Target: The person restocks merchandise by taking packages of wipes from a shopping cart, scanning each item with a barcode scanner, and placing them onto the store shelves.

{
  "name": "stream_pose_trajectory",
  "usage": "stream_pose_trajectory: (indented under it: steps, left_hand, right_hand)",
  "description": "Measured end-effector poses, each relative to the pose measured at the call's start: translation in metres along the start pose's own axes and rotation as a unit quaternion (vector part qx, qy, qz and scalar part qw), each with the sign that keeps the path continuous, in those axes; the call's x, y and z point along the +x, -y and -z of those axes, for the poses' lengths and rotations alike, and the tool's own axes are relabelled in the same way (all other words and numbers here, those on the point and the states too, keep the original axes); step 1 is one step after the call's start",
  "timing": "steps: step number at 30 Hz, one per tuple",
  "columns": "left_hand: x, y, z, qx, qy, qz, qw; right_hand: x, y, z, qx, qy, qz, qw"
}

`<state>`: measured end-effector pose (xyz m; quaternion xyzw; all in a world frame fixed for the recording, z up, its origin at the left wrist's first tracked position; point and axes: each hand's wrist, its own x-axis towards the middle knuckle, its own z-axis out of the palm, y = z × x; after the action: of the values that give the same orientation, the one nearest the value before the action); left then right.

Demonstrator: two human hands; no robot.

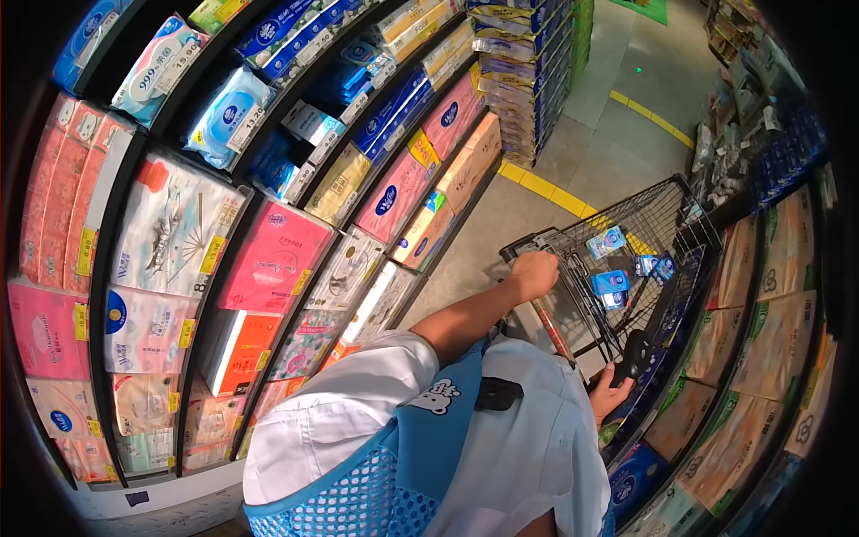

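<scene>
My left hand (535, 274) is closed round the far end of the shopping cart's handle. Lower down, my right hand (611, 394) has its fingers wrapped round a black object (634, 354) by the near end of the handle; what the object is, I cannot tell. The wire cart (573, 240) stands in front of me, tilted in view. Inside it lie several small blue packs, among them a light blue and white pack (607, 242) and a blue pack (611, 283).
Shelves of tissue packs (276, 255) with yellow price tags rise close on the left. More packs (735, 438) line the right side. A tall stack of packs (522, 80) stands ahead, beside a yellow floor line (555, 195).
</scene>
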<state>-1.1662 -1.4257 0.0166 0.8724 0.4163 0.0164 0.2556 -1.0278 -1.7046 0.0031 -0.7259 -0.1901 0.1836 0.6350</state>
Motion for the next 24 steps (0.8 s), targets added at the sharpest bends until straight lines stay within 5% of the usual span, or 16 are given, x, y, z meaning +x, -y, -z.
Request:
stream_pose_trajectory:
  steps: [5,12,15,20,22,24]
  left_hand:
    - [-0.015,-0.007,0.004,-0.011,-0.003,0.032,0.999]
    - [-0.008,-0.005,-0.002,-0.004,-0.039,0.041,0.998]
    - [-0.003,-0.001,-0.002,0.004,-0.071,0.047,0.996]
    - [-0.001,0.007,-0.007,0.058,-0.128,0.008,0.990]
    - [0.003,-0.003,0.000,0.058,-0.056,0.114,0.990]
    - [-0.004,-0.004,-0.001,0.073,-0.057,0.106,0.990]
  right_hand:
    - [-0.001,0.002,0.003,0.092,-0.028,-0.016,0.995]
    - [0.018,-0.019,0.001,-0.088,-0.019,0.197,0.976]
    - [0.030,-0.008,-0.005,-0.157,-0.013,0.216,0.964]
    - [0.042,-0.007,-0.019,-0.025,-0.016,0.107,0.994]
    - [0.047,-0.008,-0.016,-0.066,-0.025,0.104,0.992]
    - [0.052,-0.006,-0.013,-0.012,-0.039,0.090,0.995]
